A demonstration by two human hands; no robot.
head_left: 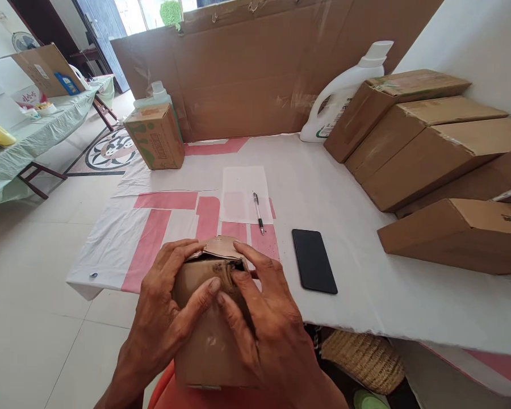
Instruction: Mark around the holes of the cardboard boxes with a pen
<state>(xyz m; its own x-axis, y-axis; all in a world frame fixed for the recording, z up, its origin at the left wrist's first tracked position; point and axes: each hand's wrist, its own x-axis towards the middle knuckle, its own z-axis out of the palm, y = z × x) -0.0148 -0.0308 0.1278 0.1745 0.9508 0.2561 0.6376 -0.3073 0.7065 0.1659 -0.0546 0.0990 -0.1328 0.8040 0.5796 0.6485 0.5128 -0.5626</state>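
Note:
A small brown cardboard box (pixel 213 352) stands in front of me, close to my body at the table's near edge. Its top flap (pixel 221 246) is slightly raised at the far side, leaving a dark gap. My left hand (pixel 170 307) wraps the box's left side, thumb on the near face and fingers at the flap. On the right, my right hand (pixel 268 307) grips the upper corner, with a fingertip at the gap and the thumb on the near face. The inside of the box is hidden.
Beyond the box lie a pen (pixel 258 213) on white paper (pixel 238 187) and a black phone (pixel 314 261). Several cardboard boxes (pixel 434 147) line the right side beside a white jug (pixel 344 96). Another box (pixel 155 136) stands far left, before a tall cardboard panel (pixel 247 74).

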